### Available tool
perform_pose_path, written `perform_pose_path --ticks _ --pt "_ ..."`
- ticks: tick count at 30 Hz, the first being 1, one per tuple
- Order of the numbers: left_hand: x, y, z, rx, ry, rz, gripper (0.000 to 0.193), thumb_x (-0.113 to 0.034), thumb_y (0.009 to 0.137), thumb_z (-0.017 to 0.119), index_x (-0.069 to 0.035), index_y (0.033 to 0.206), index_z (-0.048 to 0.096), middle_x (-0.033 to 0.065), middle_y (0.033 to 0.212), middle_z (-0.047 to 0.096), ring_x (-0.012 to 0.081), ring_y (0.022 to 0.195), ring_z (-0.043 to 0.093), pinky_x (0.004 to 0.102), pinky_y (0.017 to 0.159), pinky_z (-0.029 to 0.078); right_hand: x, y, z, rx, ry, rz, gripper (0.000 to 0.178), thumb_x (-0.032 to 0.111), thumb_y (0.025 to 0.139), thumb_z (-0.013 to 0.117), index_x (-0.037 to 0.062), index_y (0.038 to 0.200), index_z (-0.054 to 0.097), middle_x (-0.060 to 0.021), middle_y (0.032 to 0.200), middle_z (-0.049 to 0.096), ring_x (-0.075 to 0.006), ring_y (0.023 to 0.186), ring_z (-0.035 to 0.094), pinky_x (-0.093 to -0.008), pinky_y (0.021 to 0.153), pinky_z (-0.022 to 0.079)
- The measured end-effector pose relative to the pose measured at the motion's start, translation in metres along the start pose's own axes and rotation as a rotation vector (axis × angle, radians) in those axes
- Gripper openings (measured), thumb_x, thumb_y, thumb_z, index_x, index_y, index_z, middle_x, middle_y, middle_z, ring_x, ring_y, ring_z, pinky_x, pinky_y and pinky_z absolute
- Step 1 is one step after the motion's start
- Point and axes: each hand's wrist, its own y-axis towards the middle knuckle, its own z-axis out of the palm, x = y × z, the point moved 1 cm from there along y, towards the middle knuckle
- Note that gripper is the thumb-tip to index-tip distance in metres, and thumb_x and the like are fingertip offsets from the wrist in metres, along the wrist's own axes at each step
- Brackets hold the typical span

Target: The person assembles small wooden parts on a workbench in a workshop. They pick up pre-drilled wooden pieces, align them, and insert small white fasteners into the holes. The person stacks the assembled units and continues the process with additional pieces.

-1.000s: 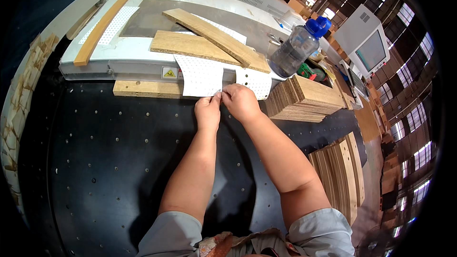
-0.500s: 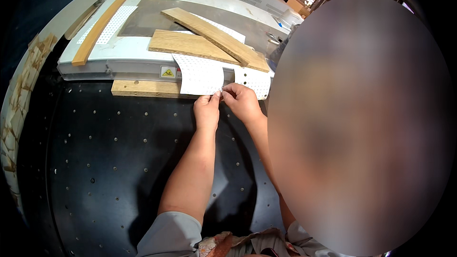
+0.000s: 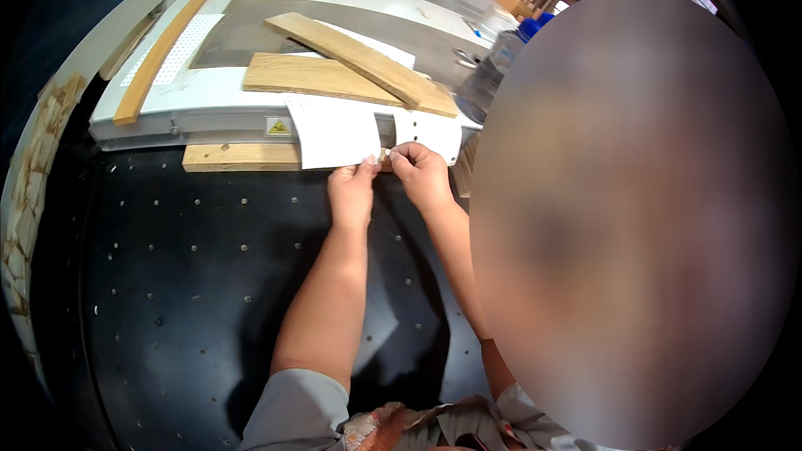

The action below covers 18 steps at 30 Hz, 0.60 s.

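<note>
My left hand [image 3: 351,194] pinches the lower right corner of a white sheet [image 3: 337,134] that hangs over the front edge of a white machine table. Just to its right, my right hand [image 3: 423,174] is closed with thumb and forefinger together. A tiny white piece [image 3: 388,153] shows at those fingertips, too small to identify surely. Behind the right hand hangs a second white sheet [image 3: 430,132] with a few dark round dots. Two wooden boards, one angled [image 3: 347,57] across the other flat one [image 3: 309,78], lie over the sheets' upper ends.
A wooden plank [image 3: 242,157] runs below the table's front edge. A long wood strip [image 3: 171,50] crosses a dotted sheet [image 3: 185,46] at the left. Below spreads a black surface [image 3: 200,284] with rows of small studs. A clear container [image 3: 493,71] stands at right; a blurred oval covers the right side.
My right fingertips have drawn slightly apart from the left ones, with the tiny white piece now showing at them. The whole view has shifted a little, bringing the clear container into sight.
</note>
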Motion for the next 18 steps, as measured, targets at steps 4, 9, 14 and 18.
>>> perform_pose_path --ticks 4,9,14,18 --pt "0.020 -0.001 -0.008 0.222 0.236 0.011 0.019 -0.010 0.088 0.065 0.003 0.101 0.064 0.0082 0.091 0.067 0.0147 0.082 0.062 0.0270 0.076 0.048 0.030 -0.068 -0.053 0.020 0.439 0.165 0.013 0.009 0.090 0.057 0.0006 0.082 0.063 -0.0079 0.082 0.066 -0.0123 0.071 0.059 -0.0268 0.068 0.050" --pt "0.018 -0.025 -0.010 0.378 0.827 0.463 0.015 -0.013 0.084 0.068 0.001 0.082 0.062 0.0084 0.077 0.064 0.0158 0.070 0.058 0.0277 0.068 0.047 0.062 -0.235 -0.200 0.007 -0.124 -0.172 0.010 0.009 0.089 0.060 0.0008 0.089 0.066 -0.0069 0.088 0.066 -0.0138 0.078 0.062 -0.0275 0.070 0.050" --pt "0.001 -0.110 0.068 0.712 0.976 0.778 0.005 -0.007 0.080 0.062 -0.002 0.080 0.063 0.0129 0.084 0.063 0.0292 0.078 0.060 0.0364 0.072 0.048 0.081 -0.448 -0.333 -0.784 0.121 0.041 0.007 0.004 0.086 0.063 -0.0010 0.087 0.067 -0.0075 0.085 0.068 -0.0150 0.080 0.064 -0.0287 0.072 0.052" --pt "0.013 -0.258 0.204 1.157 0.798 0.950 0.030 -0.011 0.077 0.065 -0.004 0.107 0.062 0.0143 0.110 0.061 0.0334 0.103 0.057 0.0409 0.089 0.045 0.046 -0.544 -0.375 -1.344 0.168 0.011 0.005 0.003 0.088 0.061 -0.0005 0.088 0.065 -0.0061 0.085 0.067 -0.0114 0.076 0.061 -0.0250 0.071 0.050"
